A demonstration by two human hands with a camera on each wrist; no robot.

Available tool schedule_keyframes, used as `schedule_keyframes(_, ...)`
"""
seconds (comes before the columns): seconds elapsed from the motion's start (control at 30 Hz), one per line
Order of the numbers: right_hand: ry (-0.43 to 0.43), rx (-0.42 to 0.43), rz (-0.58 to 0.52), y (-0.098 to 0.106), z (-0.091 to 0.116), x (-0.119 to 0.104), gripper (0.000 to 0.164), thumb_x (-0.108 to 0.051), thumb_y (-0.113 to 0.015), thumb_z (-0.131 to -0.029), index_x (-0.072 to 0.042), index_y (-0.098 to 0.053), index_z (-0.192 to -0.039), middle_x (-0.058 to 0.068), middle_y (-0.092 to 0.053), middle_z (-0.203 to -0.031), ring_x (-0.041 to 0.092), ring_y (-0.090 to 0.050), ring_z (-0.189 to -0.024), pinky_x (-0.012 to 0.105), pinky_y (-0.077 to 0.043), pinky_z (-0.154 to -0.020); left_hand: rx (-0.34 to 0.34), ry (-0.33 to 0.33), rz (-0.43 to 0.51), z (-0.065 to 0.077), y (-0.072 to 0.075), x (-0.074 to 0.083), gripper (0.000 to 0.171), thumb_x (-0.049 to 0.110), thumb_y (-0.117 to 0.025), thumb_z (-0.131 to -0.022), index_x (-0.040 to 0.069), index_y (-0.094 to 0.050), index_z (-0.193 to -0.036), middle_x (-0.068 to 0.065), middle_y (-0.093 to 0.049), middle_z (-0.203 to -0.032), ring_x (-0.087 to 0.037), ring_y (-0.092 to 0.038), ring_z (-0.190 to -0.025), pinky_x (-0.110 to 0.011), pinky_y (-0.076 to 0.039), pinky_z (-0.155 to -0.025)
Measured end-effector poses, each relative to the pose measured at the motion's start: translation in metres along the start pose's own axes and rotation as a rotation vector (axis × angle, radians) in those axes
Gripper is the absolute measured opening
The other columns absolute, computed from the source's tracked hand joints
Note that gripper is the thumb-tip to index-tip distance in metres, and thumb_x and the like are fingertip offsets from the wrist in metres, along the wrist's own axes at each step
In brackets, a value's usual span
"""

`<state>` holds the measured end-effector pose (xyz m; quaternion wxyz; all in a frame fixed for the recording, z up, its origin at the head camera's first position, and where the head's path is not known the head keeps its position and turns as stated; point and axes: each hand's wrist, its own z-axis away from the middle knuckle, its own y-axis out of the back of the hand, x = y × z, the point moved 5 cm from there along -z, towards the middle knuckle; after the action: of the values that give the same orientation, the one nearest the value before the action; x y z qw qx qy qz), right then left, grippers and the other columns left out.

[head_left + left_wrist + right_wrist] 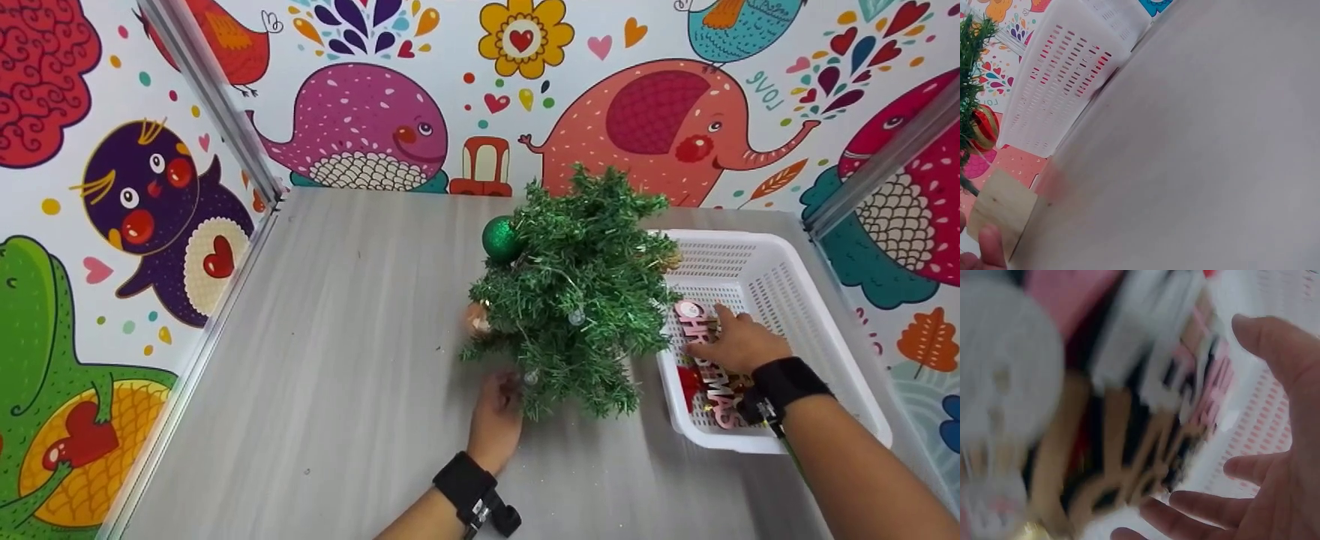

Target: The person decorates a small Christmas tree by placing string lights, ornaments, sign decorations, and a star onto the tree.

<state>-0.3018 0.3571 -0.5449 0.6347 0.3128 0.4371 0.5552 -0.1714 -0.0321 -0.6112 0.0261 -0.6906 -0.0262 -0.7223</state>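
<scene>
A small artificial Christmas tree (577,292) stands on a wooden block base (1002,205), which the branches hide in the head view. Hanging on it are a glittery green ball (501,239), a copper-coloured ball (477,319) and a red-and-gold striped ball (985,128). By the tree's lower left branches is my left hand (496,424), its loosely bent fingers in front of the base. My right hand (742,343) reaches into the white basket (720,235), fingers spread beside a pink and white "CHRISTMAS" letter sign (716,386); blur hides whether they touch it.
Something red (688,386) lies under the sign in the basket. The basket stands right of the tree on the grey wood-grain table (360,360). Printed cartoon panels (367,127) wall in the back and both sides.
</scene>
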Motion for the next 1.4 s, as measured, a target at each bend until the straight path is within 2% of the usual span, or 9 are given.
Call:
schedule_keyframes(0.17, 0.02, 0.005, -0.017, -0.005, -0.003, 0.0, 0.129, -0.08, -0.065, -0.088, 0.014, -0.015, -0.161, 0.053, -0.032, -0.147, 0.068, -0.048, -0.125, 0.076, -0.042, -0.101, -0.029, -0.016, -0.001, 0.005, 0.003, 0.002, 0.029, 0.002, -0.05, -0.11, -0.001, -0.055, -0.138, -0.014, -0.062, -0.132, -0.025, -0.062, -0.12, -0.03, -0.051, -0.095)
schedule_keyframes(0.4, 0.091, 0.089, -0.054, -0.005, -0.001, 0.002, 0.108, -0.06, -0.071, -0.093, 0.02, -0.03, -0.154, 0.051, -0.044, -0.136, 0.055, -0.058, -0.112, 0.069, -0.048, -0.096, -0.063, 0.05, 0.032, 0.013, 0.012, 0.006, 0.03, 0.006, -0.048, -0.111, -0.003, -0.054, -0.138, -0.017, -0.062, -0.133, -0.027, -0.065, -0.111, -0.032, -0.054, -0.091)
schedule_keyframes(0.6, 0.171, 0.187, -0.118, 0.009, 0.008, -0.005, 0.096, -0.047, -0.07, -0.099, 0.015, -0.028, -0.159, 0.048, -0.042, -0.14, 0.053, -0.056, -0.113, 0.07, -0.047, -0.096, -0.033, 0.065, 0.039, 0.018, 0.02, 0.009, 0.031, 0.006, -0.049, -0.11, -0.004, -0.054, -0.139, -0.02, -0.063, -0.135, -0.034, -0.065, -0.122, -0.036, -0.055, -0.099)
schedule_keyframes(0.83, 0.173, 0.28, -0.236, 0.042, 0.03, -0.019, 0.096, -0.047, -0.069, -0.101, 0.006, -0.021, -0.165, 0.042, -0.033, -0.153, 0.054, -0.047, -0.125, 0.076, -0.04, -0.105, 0.051, 0.027, 0.037, 0.019, 0.028, 0.018, 0.026, 0.003, -0.05, -0.108, -0.004, -0.059, -0.131, -0.02, -0.065, -0.128, -0.033, -0.067, -0.115, -0.034, -0.056, -0.095)
schedule_keyframes(0.97, 0.183, 0.369, -0.279, 0.071, 0.05, -0.028, 0.097, -0.045, -0.072, -0.101, 0.001, -0.019, -0.167, 0.039, -0.032, -0.156, 0.052, -0.049, -0.12, 0.074, -0.046, -0.101, 0.096, -0.07, 0.095, 0.019, 0.031, 0.03, 0.021, 0.0, -0.052, -0.107, -0.008, -0.06, -0.125, -0.025, -0.065, -0.121, -0.036, -0.067, -0.108, -0.036, -0.057, -0.093)
schedule_keyframes(1.13, 0.226, 0.48, -0.312, 0.107, 0.085, -0.049, 0.096, -0.04, -0.076, -0.099, -0.01, -0.018, -0.17, 0.034, -0.03, -0.161, 0.051, -0.046, -0.122, 0.067, -0.051, -0.094, 0.148, -0.287, 0.127, 0.026, 0.036, 0.049, 0.017, -0.007, -0.054, -0.105, -0.013, -0.059, -0.121, -0.018, -0.066, -0.111, -0.017, -0.067, -0.096, -0.028, -0.057, -0.084)
schedule_keyframes(1.23, 0.307, 0.557, -0.338, 0.121, 0.113, -0.071, 0.098, -0.028, -0.083, -0.095, -0.017, -0.021, -0.171, 0.029, -0.028, -0.165, 0.05, -0.045, -0.128, 0.034, -0.058, -0.092, 0.174, -0.456, 0.132, 0.032, 0.041, 0.064, 0.018, -0.014, -0.051, -0.103, -0.015, -0.058, -0.12, -0.013, -0.066, -0.107, -0.011, -0.065, -0.091, -0.025, -0.057, -0.081)
schedule_keyframes(1.33, 0.45, 0.647, -0.328, 0.128, 0.143, -0.099, 0.104, -0.008, -0.089, -0.086, -0.017, -0.028, -0.169, 0.023, -0.032, -0.166, 0.03, -0.05, -0.128, 0.004, -0.046, -0.085, 0.156, -0.6, 0.142, 0.039, 0.042, 0.083, 0.023, -0.019, -0.046, -0.101, -0.014, -0.057, -0.121, -0.014, -0.064, -0.103, -0.015, -0.064, -0.085, -0.024, -0.056, -0.078)
schedule_keyframes(1.4, 0.573, 0.707, -0.296, 0.129, 0.163, -0.121, 0.107, -0.001, -0.091, -0.08, -0.013, -0.032, -0.168, 0.022, -0.037, -0.165, 0.014, -0.049, -0.127, -0.001, -0.041, -0.086, 0.113, -0.669, 0.142, 0.044, 0.039, 0.098, 0.027, -0.022, -0.043, -0.099, -0.013, -0.057, -0.12, -0.017, -0.063, -0.099, -0.021, -0.063, -0.078, -0.026, -0.057, -0.074)
